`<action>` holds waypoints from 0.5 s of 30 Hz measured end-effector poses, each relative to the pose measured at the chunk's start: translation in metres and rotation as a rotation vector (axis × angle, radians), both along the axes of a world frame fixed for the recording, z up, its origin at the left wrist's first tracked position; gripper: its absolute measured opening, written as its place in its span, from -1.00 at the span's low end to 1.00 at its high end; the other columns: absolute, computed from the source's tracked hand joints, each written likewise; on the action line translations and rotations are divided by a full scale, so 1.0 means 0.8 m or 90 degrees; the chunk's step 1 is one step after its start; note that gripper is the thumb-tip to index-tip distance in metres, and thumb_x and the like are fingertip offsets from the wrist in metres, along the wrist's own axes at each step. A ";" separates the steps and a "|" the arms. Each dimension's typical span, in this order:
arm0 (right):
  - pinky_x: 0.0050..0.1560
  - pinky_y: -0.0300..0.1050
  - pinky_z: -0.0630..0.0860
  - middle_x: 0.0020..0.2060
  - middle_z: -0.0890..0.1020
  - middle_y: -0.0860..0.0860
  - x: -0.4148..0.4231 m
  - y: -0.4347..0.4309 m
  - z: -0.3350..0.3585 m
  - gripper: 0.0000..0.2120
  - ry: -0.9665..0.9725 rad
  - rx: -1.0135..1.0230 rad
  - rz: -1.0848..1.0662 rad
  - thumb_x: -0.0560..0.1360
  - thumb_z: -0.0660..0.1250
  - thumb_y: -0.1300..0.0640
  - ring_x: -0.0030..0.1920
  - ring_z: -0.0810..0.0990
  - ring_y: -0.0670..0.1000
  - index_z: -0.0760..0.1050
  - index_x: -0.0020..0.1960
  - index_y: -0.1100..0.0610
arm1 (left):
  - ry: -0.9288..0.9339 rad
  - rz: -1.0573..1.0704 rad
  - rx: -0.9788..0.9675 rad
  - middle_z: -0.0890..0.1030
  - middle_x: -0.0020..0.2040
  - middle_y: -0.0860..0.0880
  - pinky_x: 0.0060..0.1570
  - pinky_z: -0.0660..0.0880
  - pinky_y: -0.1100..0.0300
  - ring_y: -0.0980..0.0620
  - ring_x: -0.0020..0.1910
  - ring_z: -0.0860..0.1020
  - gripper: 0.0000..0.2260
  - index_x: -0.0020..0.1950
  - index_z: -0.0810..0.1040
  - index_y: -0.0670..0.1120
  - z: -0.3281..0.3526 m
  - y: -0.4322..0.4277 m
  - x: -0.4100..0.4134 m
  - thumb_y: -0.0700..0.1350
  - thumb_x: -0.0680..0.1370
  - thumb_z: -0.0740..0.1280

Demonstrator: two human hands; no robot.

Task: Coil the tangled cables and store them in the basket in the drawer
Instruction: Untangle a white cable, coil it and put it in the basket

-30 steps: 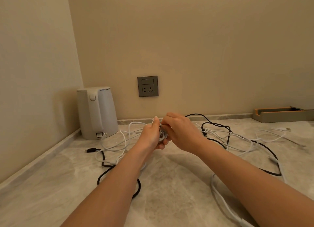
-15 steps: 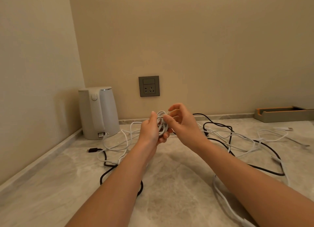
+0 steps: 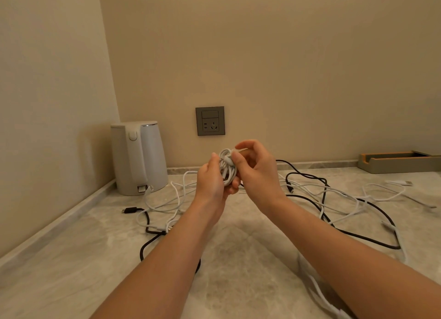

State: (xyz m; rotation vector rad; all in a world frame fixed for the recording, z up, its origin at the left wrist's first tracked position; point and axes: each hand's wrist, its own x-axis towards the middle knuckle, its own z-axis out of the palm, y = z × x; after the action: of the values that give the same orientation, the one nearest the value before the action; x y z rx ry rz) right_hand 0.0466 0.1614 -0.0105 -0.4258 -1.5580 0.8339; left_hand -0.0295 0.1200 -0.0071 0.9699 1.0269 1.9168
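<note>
In both hands [image 3: 212, 182], round white cable coil [image 3: 228, 169]

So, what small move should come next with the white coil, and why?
Probably tuck the strand that the right hand pinches into the white coil gripped by the left hand, so it holds; black and white cables lie loose on the counter.

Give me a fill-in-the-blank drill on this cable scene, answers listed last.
1. The left hand and right hand hold a coil of ____ cable.
2. The kettle stands to the ____ of the wall socket.
3. The dark loose cable on the counter is ____.
4. The tray sits on the counter's far ____ side.
Missing words: white; left; black; right.
</note>
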 end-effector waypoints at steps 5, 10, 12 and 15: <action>-0.25 -0.02 0.53 -0.28 0.60 0.08 -0.003 0.002 -0.005 -0.88 -0.002 -0.056 0.036 0.53 0.34 0.11 -0.32 0.55 -0.03 0.49 -0.13 0.15 | -0.033 -0.026 0.014 0.42 -0.55 -0.02 -0.63 0.22 0.34 0.11 -0.64 0.34 -0.61 -0.15 0.48 -0.16 0.001 -0.005 -0.001 -0.02 0.69 -0.02; -0.22 0.21 0.52 -0.32 0.60 0.18 -0.003 0.011 -0.012 -0.67 -0.102 0.010 -0.069 0.53 0.29 -0.03 -0.31 0.56 0.21 0.55 -0.23 0.21 | 0.062 0.039 -0.025 0.45 -0.54 -0.05 -0.63 0.25 0.33 0.07 -0.65 0.35 -0.57 -0.18 0.47 -0.19 -0.003 -0.003 -0.006 -0.01 0.69 -0.04; -0.26 0.26 0.51 -0.34 0.58 0.21 -0.004 0.008 -0.011 -0.61 -0.093 -0.009 -0.045 0.52 0.25 -0.10 -0.37 0.55 0.22 0.51 -0.24 0.22 | 0.100 0.051 -0.015 0.45 -0.52 -0.05 -0.62 0.24 0.31 0.06 -0.64 0.35 -0.55 -0.17 0.48 -0.19 -0.002 -0.005 -0.004 0.01 0.69 -0.05; -0.35 0.22 0.50 -0.43 0.53 0.15 0.000 0.002 -0.004 -0.67 -0.009 -0.069 0.066 0.60 0.20 0.05 -0.53 0.47 0.06 0.50 -0.24 0.21 | 0.102 0.039 0.033 0.42 -0.54 -0.05 -0.62 0.22 0.30 0.06 -0.65 0.32 -0.53 -0.21 0.48 -0.17 0.003 -0.009 0.006 0.03 0.69 -0.05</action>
State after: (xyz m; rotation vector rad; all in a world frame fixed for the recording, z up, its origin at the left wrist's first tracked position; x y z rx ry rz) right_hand 0.0463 0.1629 -0.0133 -0.4328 -1.5631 1.0010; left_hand -0.0248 0.1128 -0.0045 1.1487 1.1152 1.9486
